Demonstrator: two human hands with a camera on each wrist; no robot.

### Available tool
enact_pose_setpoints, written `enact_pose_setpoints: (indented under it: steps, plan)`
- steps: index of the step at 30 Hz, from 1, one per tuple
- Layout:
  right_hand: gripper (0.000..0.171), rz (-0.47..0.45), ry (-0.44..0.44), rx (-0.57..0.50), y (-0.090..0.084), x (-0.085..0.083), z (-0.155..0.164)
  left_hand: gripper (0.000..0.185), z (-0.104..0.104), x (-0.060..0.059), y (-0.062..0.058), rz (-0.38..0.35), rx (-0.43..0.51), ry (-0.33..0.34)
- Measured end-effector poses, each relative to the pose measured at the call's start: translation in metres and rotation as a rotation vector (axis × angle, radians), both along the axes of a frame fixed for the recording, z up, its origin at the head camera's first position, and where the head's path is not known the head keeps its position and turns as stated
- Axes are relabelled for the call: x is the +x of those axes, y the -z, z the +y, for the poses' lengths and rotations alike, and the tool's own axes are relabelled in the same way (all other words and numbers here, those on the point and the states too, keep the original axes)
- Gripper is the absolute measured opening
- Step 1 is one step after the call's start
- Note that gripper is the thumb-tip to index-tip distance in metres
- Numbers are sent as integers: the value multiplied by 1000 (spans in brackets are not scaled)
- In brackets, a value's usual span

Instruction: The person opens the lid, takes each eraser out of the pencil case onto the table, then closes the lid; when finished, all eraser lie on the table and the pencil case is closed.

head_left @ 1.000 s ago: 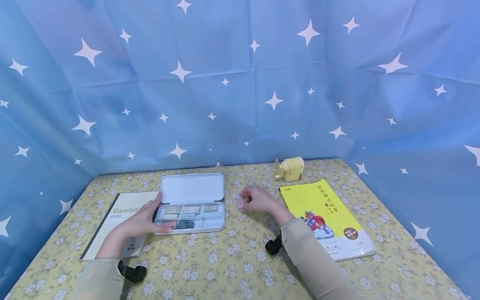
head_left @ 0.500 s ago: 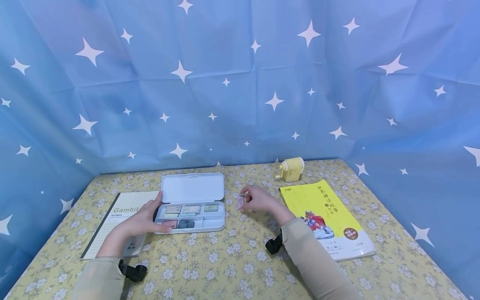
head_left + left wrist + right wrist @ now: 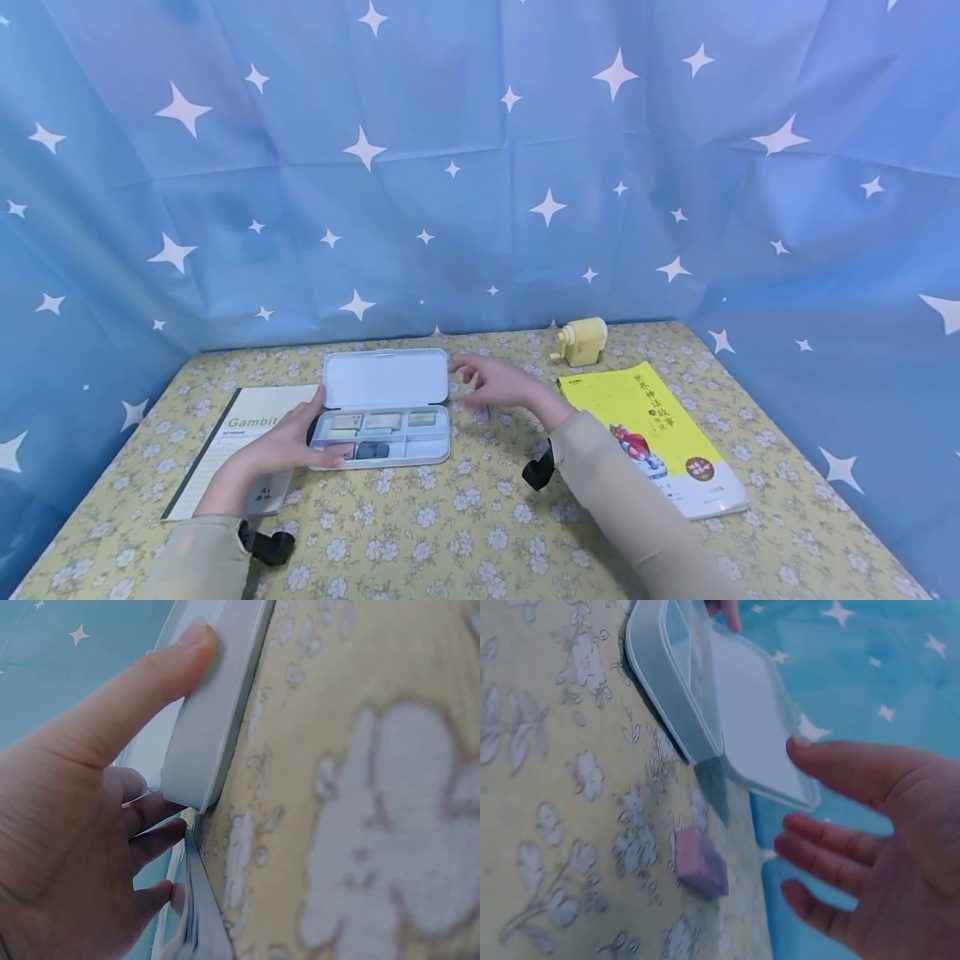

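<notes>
The left hand (image 3: 281,442) grips the open white case (image 3: 426,450) at its left end, thumb against the near wall, with small blocks (image 3: 372,450) sitting in the compartments beside that grip. The right hand (image 3: 510,387) has its thumb and fingers spread apart just right of the case, and the pink-and-purple block (image 3: 700,862) lies on the flowered cloth (image 3: 420,533) beneath that hand, apart from its fingers.

In the head view, the pink block (image 3: 700,864) is partly hidden by the right hand (image 3: 501,386), the notebook (image 3: 225,454) by the left hand (image 3: 279,442), and the yellow book (image 3: 652,417) by a sleeve (image 3: 626,492); the book's smallest print cannot be read. In both wrist views, the white case (image 3: 386,381) is cut off by the top edge.
</notes>
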State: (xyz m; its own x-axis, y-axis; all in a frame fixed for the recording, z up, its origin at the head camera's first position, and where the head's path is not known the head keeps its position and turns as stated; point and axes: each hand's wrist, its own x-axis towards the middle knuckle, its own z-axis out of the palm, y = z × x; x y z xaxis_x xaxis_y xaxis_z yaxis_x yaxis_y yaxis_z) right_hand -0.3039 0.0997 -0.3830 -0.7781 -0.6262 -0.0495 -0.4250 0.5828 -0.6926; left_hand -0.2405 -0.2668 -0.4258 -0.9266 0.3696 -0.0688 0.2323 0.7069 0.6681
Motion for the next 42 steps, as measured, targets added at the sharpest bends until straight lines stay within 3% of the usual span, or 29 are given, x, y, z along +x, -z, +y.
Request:
enact_pose_setpoints:
  steps: [8,16,23,32,42]
  plan:
    - [52,22,-169,67,-10,-8,-26,127,-2,-1,2,-1,18,22]
    - [53,105,-290,199,-5,-16,-49,127,-4,-1,4,2,11,14]
    - [54,110,-317,281,1,-20,-58,127,-4,-4,7,-2,10,9]
    - [51,74,-359,296,7,-24,-60,128,-2,-5,5,-14,2,-4]
    - [54,90,-337,339,13,-23,-63,126,-3,-5,6,-8,2,-3]
